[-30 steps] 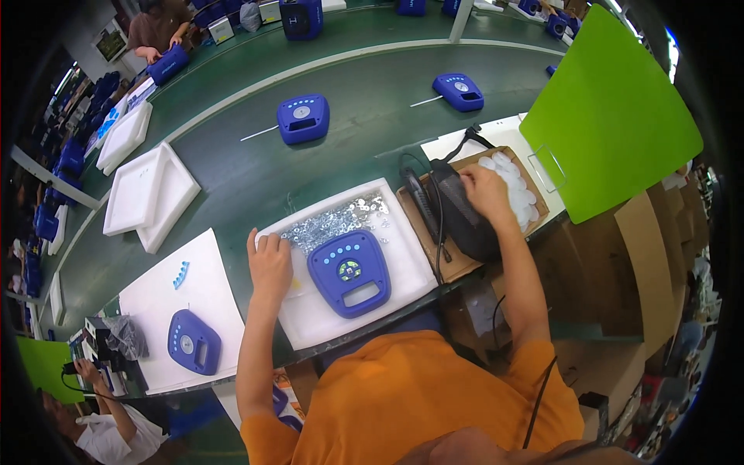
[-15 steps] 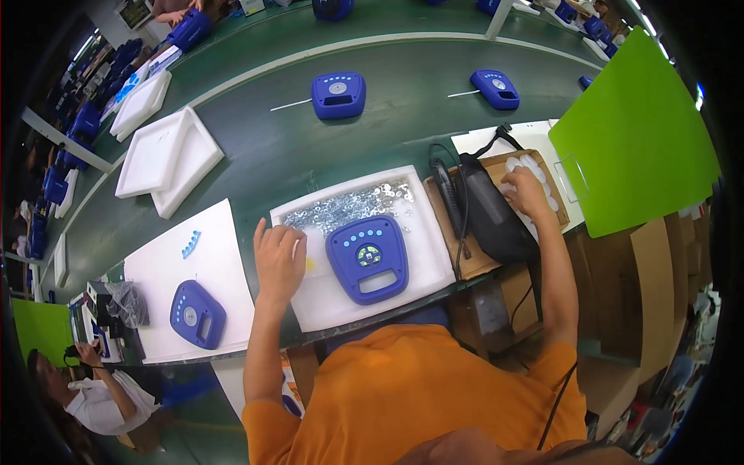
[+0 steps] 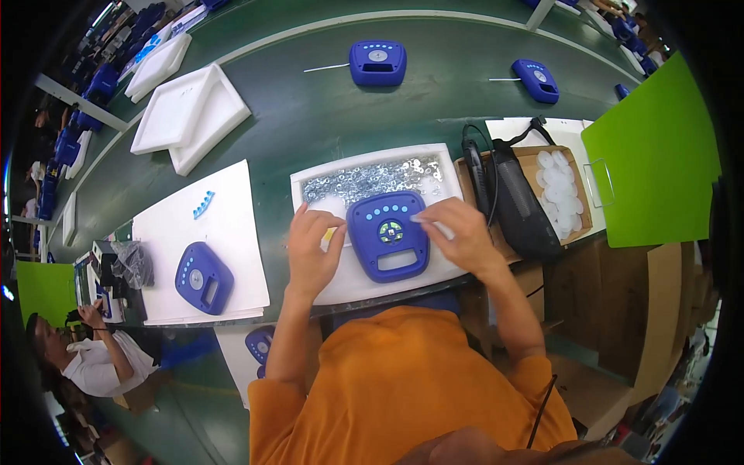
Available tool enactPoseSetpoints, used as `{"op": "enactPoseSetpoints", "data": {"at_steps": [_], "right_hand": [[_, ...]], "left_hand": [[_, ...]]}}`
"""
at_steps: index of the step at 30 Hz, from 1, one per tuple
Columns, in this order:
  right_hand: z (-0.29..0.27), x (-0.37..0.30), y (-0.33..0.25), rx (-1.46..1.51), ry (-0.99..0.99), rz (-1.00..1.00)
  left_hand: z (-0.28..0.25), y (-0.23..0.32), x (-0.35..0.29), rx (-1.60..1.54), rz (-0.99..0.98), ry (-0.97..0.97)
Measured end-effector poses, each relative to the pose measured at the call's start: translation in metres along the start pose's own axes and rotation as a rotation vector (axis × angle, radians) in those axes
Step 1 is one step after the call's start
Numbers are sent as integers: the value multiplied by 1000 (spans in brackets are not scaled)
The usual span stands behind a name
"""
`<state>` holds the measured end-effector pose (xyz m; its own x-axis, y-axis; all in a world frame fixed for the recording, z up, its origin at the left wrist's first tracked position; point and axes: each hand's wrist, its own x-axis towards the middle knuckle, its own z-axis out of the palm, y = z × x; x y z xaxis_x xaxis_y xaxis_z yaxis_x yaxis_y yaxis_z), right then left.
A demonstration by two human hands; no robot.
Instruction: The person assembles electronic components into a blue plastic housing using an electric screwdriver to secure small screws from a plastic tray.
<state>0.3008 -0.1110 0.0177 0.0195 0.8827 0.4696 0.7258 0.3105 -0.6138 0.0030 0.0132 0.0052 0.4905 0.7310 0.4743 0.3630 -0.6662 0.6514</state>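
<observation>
A blue plastic casing (image 3: 389, 262), with a handle slot, a row of light-blue dots and a round opening with green parts inside, lies on a white foam tray (image 3: 349, 291) in front of me. My right hand (image 3: 465, 236) is at its right edge, fingers closed on a translucent white disc (image 3: 445, 230). To the left of the casing my left hand (image 3: 314, 252) hovers, thumb and fingers apart and nothing visible in them. Small metal parts (image 3: 372, 177) fill the tray's far side.
More white discs (image 3: 559, 194) lie in a cardboard box at right, beside a black bag (image 3: 521, 205) and a green board (image 3: 651, 163). A second blue casing (image 3: 203, 279) rests on white sheeting at left. Other casings (image 3: 377, 63) sit on the green belt beyond.
My right hand has come from the box of discs to the casing's right edge, with a disc in its fingers. The left hand stays beside the casing. The view has shifted a little.
</observation>
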Motion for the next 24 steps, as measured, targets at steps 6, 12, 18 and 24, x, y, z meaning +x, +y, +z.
{"op": "enactPoseSetpoints", "data": {"at_steps": [6,12,18,24], "right_hand": [[46,-4,-19,-139,-154,-157],[35,-4,-30,-116,-136,-198],[13,17,31,-349,9,35],[13,30,76,-560,-64,41]], "left_hand": [[-3,1,-12,12,-37,4],[-7,-2,-20,16,-69,8],[-7,-2,-18,10,-59,21],[-6,-1,-18,-4,-58,29]]}}
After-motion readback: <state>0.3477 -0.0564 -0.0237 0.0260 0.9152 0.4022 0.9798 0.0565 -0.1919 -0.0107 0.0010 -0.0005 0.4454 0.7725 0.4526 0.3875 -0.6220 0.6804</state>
